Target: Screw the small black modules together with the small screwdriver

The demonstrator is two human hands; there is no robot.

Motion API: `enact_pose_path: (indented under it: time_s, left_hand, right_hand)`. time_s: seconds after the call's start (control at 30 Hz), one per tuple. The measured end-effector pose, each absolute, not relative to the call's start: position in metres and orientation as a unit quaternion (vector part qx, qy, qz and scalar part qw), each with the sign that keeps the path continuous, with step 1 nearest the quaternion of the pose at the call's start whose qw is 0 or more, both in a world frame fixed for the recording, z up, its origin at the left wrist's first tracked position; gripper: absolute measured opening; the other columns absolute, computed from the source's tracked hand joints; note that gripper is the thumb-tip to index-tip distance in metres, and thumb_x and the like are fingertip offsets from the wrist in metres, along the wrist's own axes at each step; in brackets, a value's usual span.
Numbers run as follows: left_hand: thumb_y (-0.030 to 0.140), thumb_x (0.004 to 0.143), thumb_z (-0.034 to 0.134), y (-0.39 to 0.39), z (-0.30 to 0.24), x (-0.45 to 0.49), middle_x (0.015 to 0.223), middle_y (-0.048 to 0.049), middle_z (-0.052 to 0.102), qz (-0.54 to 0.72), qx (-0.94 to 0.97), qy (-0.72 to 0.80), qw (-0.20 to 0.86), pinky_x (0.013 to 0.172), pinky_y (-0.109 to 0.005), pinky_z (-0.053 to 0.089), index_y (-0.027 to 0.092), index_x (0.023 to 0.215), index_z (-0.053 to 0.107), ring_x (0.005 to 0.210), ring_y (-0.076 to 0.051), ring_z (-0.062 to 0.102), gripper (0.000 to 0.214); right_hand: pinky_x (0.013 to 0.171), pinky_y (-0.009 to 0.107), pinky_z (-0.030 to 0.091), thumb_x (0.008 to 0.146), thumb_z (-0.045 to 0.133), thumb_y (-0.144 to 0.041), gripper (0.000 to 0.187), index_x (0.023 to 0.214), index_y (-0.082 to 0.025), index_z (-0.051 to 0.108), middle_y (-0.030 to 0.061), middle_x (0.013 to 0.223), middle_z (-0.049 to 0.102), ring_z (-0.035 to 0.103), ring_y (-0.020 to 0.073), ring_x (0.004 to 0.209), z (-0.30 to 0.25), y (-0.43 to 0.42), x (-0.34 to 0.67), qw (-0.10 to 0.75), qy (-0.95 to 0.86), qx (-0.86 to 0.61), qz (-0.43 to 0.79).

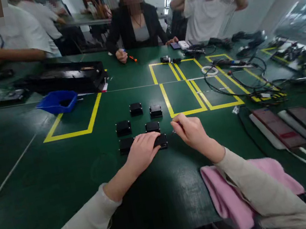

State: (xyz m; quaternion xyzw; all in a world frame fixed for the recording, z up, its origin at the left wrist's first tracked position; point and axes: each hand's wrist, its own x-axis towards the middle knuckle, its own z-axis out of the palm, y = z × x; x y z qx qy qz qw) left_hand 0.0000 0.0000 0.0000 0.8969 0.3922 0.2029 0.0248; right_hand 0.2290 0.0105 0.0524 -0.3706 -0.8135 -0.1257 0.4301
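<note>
Resting left hand [143,151] palm-down on front-right black box [162,141], just below frame centre, fingers laid flat and slightly spread over its lid. Curling right hand [191,130] just right of that box, not touching it, thumb and forefinger pressed together at the tips. Possibly pinching something tiny, too small to tell.

Counting five more black boxes [123,127] in a loose cluster around and beyond the left hand, all sitting flat on green tabletop [49,180], none stacked.

Seeing yellow tape outlines [75,134] just beyond the cluster, left and right of centre. Noting blue tray [57,101] at upper left, at the far corner of the left outline, with long black case [66,78] right behind it. Noting cable tangle [235,76] at upper right, and flat dark devices [279,127] lying side by side at right edge.

Covering part of pink cloth [228,192] with right forearm, lower right.

Spotting person in black top [137,22] seated opposite, top centre, one hand on the tabletop holding an orange-tipped pen [132,58].
</note>
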Motion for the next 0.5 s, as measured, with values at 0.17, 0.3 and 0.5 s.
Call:
enact_pose_path:
  time_s: [0.17,0.3,0.5]
  left_hand:
    - [0.023,0.103,0.064,0.0001,0.0029,-0.0006,0.135,-0.0135,0.073,0.193,0.897,0.397,0.031,0.104,-0.047,0.052,0.015,0.136,0.058,0.122,-0.030,0.069,0.034]
    - [0.022,0.103,0.063,0.0001,0.0040,-0.0011,0.134,-0.0143,0.073,0.192,0.898,0.395,0.031,0.103,-0.047,0.052,0.015,0.136,0.058,0.122,-0.031,0.069,0.034]
    - [0.023,0.104,0.062,-0.0001,0.0033,-0.0015,0.133,-0.0150,0.073,0.197,0.898,0.392,0.028,0.104,-0.048,0.053,0.014,0.137,0.058,0.122,-0.031,0.069,0.034]
  right_hand:
    - [0.052,0.023,0.036,0.114,0.039,-0.029,0.034,0.088,-0.020,0.058,-0.0022,0.057,0.063,0.059,0.0110,0.047,0.0485,0.0106,0.2285,0.418,-0.814,-0.387,-0.112]
    - [0.054,0.024,0.036,0.113,0.041,-0.028,0.032,0.089,-0.020,0.060,-0.0012,0.059,0.064,0.059,0.0111,0.049,0.0460,0.0111,0.2270,0.403,-0.822,-0.390,-0.098]
    - [0.055,0.026,0.033,0.114,0.038,-0.029,0.039,0.083,-0.019,0.060,-0.0012,0.058,0.062,0.054,0.0109,0.048,0.0508,0.0081,0.2239,0.387,-0.830,-0.374,-0.146]
